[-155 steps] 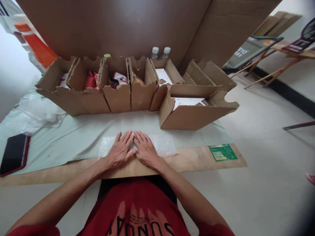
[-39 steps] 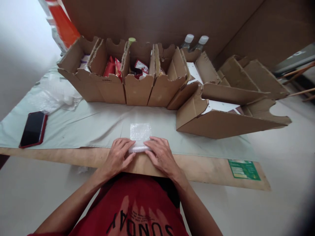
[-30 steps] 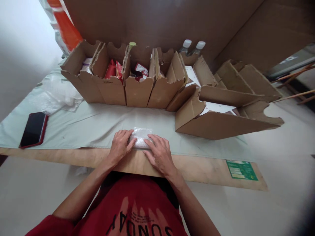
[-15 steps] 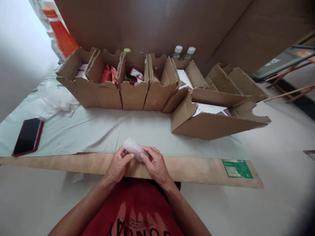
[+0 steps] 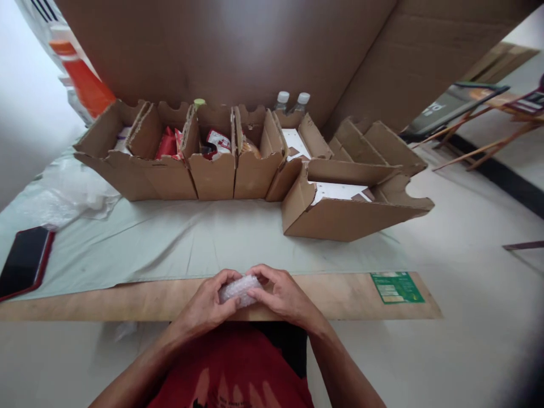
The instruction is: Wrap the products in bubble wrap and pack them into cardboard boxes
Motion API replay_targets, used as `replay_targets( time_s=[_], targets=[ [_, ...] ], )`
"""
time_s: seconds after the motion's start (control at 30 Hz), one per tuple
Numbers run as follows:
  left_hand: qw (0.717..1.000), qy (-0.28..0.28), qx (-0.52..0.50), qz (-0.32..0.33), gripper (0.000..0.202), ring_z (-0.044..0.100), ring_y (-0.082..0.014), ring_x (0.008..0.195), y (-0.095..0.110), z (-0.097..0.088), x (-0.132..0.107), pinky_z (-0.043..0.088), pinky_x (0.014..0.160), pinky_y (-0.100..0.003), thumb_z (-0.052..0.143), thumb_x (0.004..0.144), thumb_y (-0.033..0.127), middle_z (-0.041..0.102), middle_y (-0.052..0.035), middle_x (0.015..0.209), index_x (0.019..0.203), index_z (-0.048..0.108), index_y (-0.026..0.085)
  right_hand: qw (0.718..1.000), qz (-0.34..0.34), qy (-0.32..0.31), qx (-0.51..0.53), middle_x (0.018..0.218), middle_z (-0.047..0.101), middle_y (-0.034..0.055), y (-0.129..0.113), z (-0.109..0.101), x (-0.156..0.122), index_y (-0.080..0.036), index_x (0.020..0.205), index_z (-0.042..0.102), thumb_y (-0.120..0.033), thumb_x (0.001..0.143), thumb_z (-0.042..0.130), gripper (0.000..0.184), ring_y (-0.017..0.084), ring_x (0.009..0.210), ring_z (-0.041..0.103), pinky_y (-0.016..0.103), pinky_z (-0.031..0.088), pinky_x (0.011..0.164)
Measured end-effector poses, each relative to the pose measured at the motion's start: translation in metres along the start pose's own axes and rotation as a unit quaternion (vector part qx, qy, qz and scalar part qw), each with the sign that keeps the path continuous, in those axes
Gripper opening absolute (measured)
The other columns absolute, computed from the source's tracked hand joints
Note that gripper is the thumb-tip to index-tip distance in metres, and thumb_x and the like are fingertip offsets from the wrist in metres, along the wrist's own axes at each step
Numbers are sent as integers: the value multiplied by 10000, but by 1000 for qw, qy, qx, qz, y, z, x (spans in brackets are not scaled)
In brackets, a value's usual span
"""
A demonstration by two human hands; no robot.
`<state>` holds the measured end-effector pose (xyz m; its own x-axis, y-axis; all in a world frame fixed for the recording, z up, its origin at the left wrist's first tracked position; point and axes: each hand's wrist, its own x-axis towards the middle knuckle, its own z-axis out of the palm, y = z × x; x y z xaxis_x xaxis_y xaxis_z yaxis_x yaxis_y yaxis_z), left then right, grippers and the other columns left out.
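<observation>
A small roll of bubble wrap [image 5: 240,290] lies between my two hands, above the wooden front edge of the table. My left hand [image 5: 215,300] is closed around its left end, thumb in front and fingers behind. At the other end my right hand [image 5: 278,292] grips it the same way, its thumb pressed on the near side. Whether anything is wrapped inside the bubble wrap cannot be made out.
Several cardboard bins [image 5: 212,175] holding packets stand along the back. An angled cardboard bin [image 5: 335,218] is at the right. A phone [image 5: 26,258] and crumpled clear plastic [image 5: 72,190] lie left. A green label [image 5: 397,288] is on the wooden edge [image 5: 323,294].
The bubble wrap has turned from a steep slant to nearly level and come closer to my body. My left hand has shifted round its left end. The camera view has swung slightly right.
</observation>
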<state>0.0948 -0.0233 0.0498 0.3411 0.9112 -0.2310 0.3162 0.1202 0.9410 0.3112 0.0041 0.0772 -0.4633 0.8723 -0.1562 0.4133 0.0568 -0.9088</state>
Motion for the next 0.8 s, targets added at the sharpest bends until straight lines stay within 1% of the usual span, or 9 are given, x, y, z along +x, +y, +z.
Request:
replay_targets(
  time_s=[0.1,0.23,0.3,0.43,0.5,0.6,0.63,0.77,0.8],
  targets=[
    [1000,-11,-23,-3,299,663,-200,920,3,2,7,512,816,-283,645,845,292,729,-32,1024,1124,687,195,1000,17,9,15,945,734,7,4,-9,-4,-203,1074,697,-277,857,662,231,161,853,646,268,474,770],
    [998,-18,-64,-10,333,665,-217,933,6,3,19,518,833,-296,678,820,352,733,-48,1024,1107,706,185,999,24,-2,48,1009,724,16,9,-20,-6,-208,1178,683,-297,831,701,359,168,895,637,273,478,803],
    [996,-15,-84,-25,385,661,-225,945,7,3,25,518,838,-298,717,803,402,731,-61,1042,1116,707,178,998,28,5,61,951,702,7,12,-24,-5,-200,1113,686,-293,833,685,295,161,856,618,270,466,776],
    [988,-21,-138,-69,527,630,-208,895,9,4,34,500,773,-276,749,807,534,707,-64,1040,1191,687,179,993,38,70,92,839,630,-11,19,-36,-4,-191,979,668,-291,828,663,181,150,802,571,261,443,739],
    [984,-21,-154,-86,543,609,-196,852,11,6,40,480,741,-266,751,804,582,690,-51,984,1161,693,177,991,38,71,106,873,633,-6,24,-42,-2,-197,1036,674,-293,819,672,237,153,819,571,261,446,745],
    [981,-12,-160,-108,586,594,-195,829,13,11,49,460,730,-268,793,748,624,670,-42,930,1104,696,169,991,51,48,116,953,657,8,32,-47,0,-213,1231,656,-311,801,696,443,168,861,580,269,453,762],
    [980,-15,-165,-113,603,592,-194,821,12,13,53,454,727,-269,799,737,640,668,-41,918,1093,694,166,990,58,48,118,949,655,8,36,-48,0,-211,1246,654,-316,797,694,462,170,860,576,270,448,758],
    [972,-52,-197,-118,632,589,-182,802,1,23,66,435,720,-263,784,756,683,669,-35,905,1100,685,161,985,72,61,146,824,596,-14,49,-51,3,-184,1047,680,-316,788,653,292,154,796,536,258,410,717],
    [972,-54,-197,-118,639,585,-178,799,-2,26,68,429,718,-258,783,755,694,667,-33,900,1095,688,162,984,73,62,153,811,584,-18,52,-52,3,-180,1030,677,-317,781,654,285,150,784,526,255,400,705]
  ],
)
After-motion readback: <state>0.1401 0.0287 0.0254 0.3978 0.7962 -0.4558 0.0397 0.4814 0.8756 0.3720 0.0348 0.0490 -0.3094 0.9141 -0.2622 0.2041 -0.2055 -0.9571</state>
